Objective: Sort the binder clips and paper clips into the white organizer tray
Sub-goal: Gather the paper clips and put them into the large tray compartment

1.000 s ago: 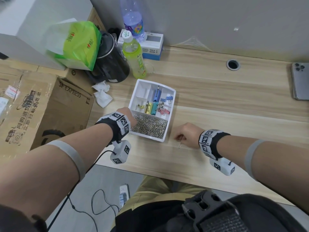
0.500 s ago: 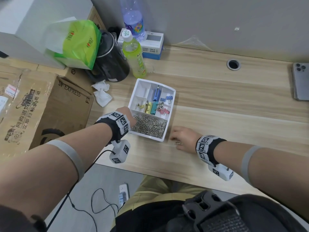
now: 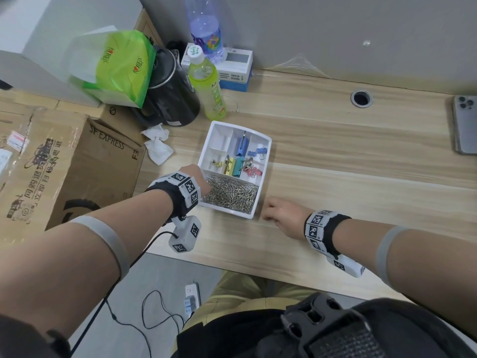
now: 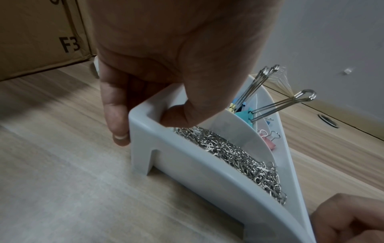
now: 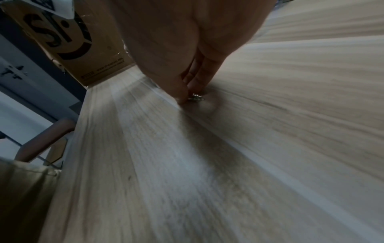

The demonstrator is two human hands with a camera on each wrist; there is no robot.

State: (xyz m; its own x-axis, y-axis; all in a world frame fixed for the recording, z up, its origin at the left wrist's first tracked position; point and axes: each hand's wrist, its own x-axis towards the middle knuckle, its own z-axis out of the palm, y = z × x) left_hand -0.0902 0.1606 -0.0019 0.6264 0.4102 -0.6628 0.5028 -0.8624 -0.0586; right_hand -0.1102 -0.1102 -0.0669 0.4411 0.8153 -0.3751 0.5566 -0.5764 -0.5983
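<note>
The white organizer tray (image 3: pixel 259 202) stands on the wooden table. Its near compartment holds a heap of silver paper clips (image 3: pixel 229 193); the compartments behind hold blue (image 3: pixel 242 147), yellow (image 3: pixel 229 165), teal (image 3: pixel 238 165) and pink (image 3: pixel 251 171) binder clips. My left hand (image 3: pixel 200 178) grips the tray's (image 4: pixel 187 172) near-left corner, thumb inside above the paper clips (image 4: pixel 228 156), fingers (image 4: pixel 116 125) outside. My right hand (image 3: pixel 268 215) lies on the table just right of the tray's near-right corner. In the right wrist view its fingertips (image 5: pixel 180 97) pinch a small silver paper clip (image 5: pixel 196 98) against the wood.
A green drink bottle (image 3: pixel 207 86), a black kettle (image 3: pixel 167 91) and a green bag (image 3: pixel 121 65) stand behind the tray. Crumpled tissue (image 3: pixel 157 146) lies to its left, beside a cardboard box (image 3: pixel 64 164). A phone (image 3: pixel 464 122) lies at the far right, near a cable hole (image 3: pixel 362 98).
My right hand has slid left along the table toward the tray's near-right corner, covering the loose paper clip. The left hand and the tray have stayed put.
</note>
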